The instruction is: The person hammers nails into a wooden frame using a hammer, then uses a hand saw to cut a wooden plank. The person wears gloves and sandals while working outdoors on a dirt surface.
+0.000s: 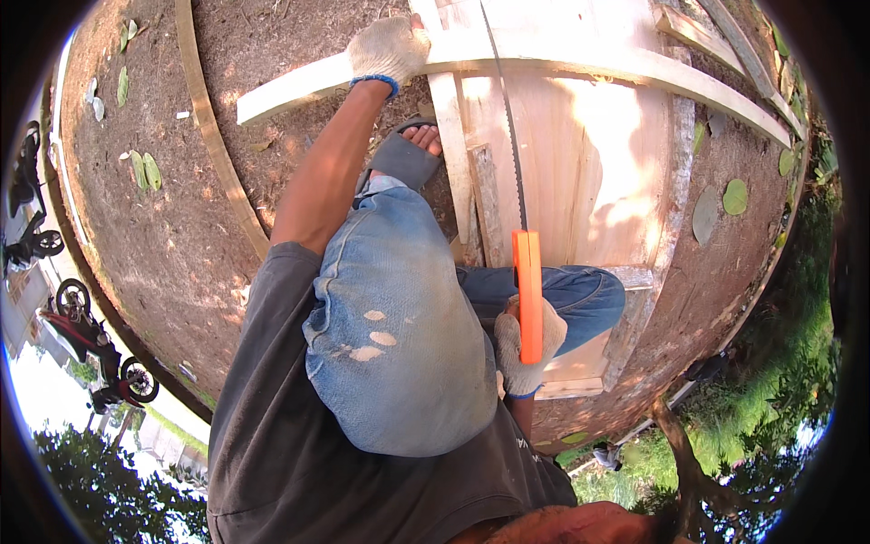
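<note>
My right hand (532, 343), in a knitted work glove, is closed round the orange handle of a handsaw (526, 281). The saw's toothed blade runs away from me and crosses a long pale wooden strip (634, 63). Whether the teeth have cut into the strip cannot be made out in the glare. My left hand (391, 49), gloved too, grips this strip to the left of the blade, its fingertips partly hidden. The strip lies crosswise over a framed plywood panel (553, 181). My left foot, in a dark sandal (405, 161), rests beside the panel, below the strip.
A narrow wooden batten (213, 136) lies on the dirt ground at left. More lengths of timber (702, 38) lie at the far right. My bent knee (399, 326) stands between my arms. Motorcycles (95, 349) are parked at far left; grass and a tree trunk (684, 453) are at right.
</note>
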A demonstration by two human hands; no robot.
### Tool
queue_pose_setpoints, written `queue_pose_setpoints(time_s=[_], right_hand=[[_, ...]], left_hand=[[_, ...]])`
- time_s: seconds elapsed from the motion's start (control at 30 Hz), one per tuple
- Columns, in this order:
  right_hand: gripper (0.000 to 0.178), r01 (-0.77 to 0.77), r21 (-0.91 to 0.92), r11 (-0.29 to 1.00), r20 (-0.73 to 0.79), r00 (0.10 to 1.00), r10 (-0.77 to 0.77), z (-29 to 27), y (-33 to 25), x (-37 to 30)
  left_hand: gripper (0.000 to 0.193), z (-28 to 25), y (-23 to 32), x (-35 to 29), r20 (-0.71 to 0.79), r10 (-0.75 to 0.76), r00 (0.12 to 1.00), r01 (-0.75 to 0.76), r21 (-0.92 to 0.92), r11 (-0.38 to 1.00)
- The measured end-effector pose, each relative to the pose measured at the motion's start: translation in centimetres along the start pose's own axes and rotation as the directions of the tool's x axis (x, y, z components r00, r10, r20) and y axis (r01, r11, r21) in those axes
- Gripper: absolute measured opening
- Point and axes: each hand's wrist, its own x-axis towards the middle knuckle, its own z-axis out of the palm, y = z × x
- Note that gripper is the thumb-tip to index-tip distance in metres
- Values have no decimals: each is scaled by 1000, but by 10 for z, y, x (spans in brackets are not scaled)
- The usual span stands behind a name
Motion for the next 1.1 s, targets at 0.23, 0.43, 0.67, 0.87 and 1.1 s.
queue_pose_setpoints(time_s=[0.23, 0.43, 0.67, 0.87, 1.1], right_hand=[[19, 105, 52, 993, -52, 993, -102, 53, 24, 73], [15, 115, -66, 991, -6, 993, -116, 13, 8, -4], [17, 105, -9, 994, -15, 994, -105, 44, 25, 69], [16, 14, -53, 998, -12, 1000, -14, 6, 8, -1], [21, 75, 13, 997, -42, 996, -75, 56, 28, 82]], left_hand=[[59, -9, 2, 5, 22, 21, 1000, -21, 20, 1000], [52, 6, 3, 8, 124, -30, 992, 32, -19, 999], [55, 3, -8, 10, 131, -49, 990, 55, -42, 998], [46, -25, 12, 9, 195, 25, 981, -20, -27, 999], [44, -32, 13, 8, 186, -28, 982, 38, -48, 998]])
